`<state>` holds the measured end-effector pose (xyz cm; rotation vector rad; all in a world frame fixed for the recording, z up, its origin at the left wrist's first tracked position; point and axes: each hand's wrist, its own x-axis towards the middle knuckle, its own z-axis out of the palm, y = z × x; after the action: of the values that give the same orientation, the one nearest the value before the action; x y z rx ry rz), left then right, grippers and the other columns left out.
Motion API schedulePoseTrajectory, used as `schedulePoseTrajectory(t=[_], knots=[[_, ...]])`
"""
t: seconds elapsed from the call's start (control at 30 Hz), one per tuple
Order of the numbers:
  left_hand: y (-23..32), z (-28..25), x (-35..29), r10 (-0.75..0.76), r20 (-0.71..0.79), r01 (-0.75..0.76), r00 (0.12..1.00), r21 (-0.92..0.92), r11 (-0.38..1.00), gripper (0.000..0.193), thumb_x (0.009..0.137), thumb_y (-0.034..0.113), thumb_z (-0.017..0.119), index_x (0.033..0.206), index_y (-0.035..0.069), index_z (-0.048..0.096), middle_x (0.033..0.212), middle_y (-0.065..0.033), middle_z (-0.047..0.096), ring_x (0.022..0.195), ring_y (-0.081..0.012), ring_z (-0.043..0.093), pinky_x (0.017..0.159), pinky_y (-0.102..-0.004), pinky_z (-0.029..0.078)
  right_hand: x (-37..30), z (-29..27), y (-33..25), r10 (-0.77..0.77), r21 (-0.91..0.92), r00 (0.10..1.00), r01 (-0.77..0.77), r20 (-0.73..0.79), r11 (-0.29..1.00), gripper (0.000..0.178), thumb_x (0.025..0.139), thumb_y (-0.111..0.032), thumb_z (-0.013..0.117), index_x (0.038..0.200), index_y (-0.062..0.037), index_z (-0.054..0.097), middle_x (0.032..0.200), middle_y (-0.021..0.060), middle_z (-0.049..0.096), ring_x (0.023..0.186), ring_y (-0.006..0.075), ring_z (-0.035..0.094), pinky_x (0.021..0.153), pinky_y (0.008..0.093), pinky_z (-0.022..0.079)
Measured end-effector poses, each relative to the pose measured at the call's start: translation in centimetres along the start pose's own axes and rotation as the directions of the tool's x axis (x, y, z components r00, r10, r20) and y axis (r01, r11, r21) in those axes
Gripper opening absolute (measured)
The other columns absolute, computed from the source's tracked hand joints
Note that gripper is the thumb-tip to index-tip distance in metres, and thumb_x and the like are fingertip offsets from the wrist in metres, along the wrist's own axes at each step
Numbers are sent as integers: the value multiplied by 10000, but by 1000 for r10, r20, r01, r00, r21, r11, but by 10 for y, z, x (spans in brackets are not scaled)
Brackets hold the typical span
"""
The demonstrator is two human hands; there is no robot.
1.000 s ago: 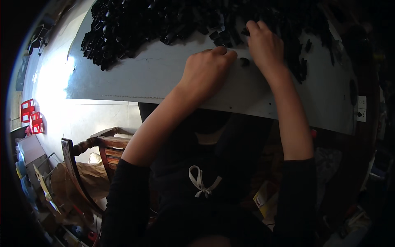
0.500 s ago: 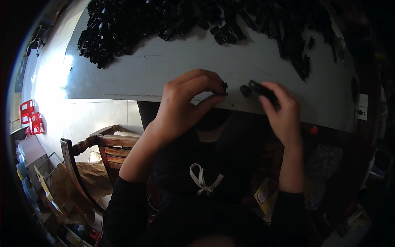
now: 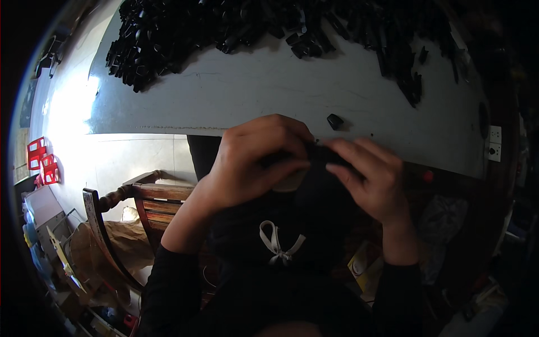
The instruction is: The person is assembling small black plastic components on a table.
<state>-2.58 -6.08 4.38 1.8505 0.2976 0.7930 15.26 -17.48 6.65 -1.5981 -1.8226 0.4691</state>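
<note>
Both hands meet just below the near edge of the grey table (image 3: 252, 95), over the person's lap. Left hand (image 3: 255, 160) is curled with its fingers folded inward and its thumb pressed across them, closed on a small black plastic part (image 3: 314, 150) that the right hand (image 3: 370, 180) also pinches from the other side, its fingers bent over the top. Most of that part is hidden: the fingers of both hands cover it, and what shows merges with the dark clothing behind, so its outline and ends are hard to make out. The visible strip runs roughly left to right between the two hands, which suggests that its long axis lies crosswise to the person, about level; which end is which cannot be told.

A single loose black piece (image 3: 335, 121) lies alone on the tabletop just beyond the fingertips, apart from the heap of black parts (image 3: 236, 28) that spreads along the far side of the table and is cut off by the top of the frame. The right end of the table sinks into shadow, where a white wall socket (image 3: 494, 143) shows at the rim.

Below the hands, a white drawstring bow (image 3: 276, 242) stands out on the dark garment. To the left, a wooden chair (image 3: 140, 202) stands on the pale floor, with red crates (image 3: 42, 160) near the left rim; the clutter at lower left is too distorted to identify.
</note>
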Motion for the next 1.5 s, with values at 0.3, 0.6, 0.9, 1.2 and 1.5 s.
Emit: schedulePoseTrajectory(t=[0.3,0.6,0.9,1.2,1.5], knots=[[4,44,-17,15,105,58,994,-658,751,300,954,201,488,865,-36,649,860,-149,683,844,-279,685,767,-331,535,-37,43,-15,-222,213,974,228,-52,950,226,768,-32,677,986,5,628,829,101,648,701,266,667,556,321,556],[-23,59,37,-151,-110,186,982,587,788,258,864,284,624,833,47,528,754,-83,602,689,-224,635,534,-314,481,-13,-31,73,353,-317,869,-463,-347,828,166,880,-111,614,1001,-15,554,905,124,614,868,241,638,750,375,495],[-38,75,50,-184,23,58,983,907,418,165,781,169,636,857,79,520,748,-47,602,662,-170,636,458,-289,480,-3,-32,106,520,-516,803,-589,-291,622,239,900,-243,623,995,-30,567,922,143,664,806,272,670,641,378,503],[-26,39,22,-54,-34,56,998,865,499,180,793,140,622,944,92,537,827,-67,527,732,-223,608,532,-313,511,0,15,69,251,-204,933,-307,-258,930,192,923,-169,584,949,-9,481,815,88,528,661,196,526,593,318,432],[-25,15,12,-169,10,126,986,618,776,230,806,68,656,1030,77,603,922,-106,557,799,-211,633,659,-301,535,-6,19,34,397,246,900,-350,-180,904,200,944,-125,555,1097,-6,508,788,52,552,660,88,504,581,263,410]])
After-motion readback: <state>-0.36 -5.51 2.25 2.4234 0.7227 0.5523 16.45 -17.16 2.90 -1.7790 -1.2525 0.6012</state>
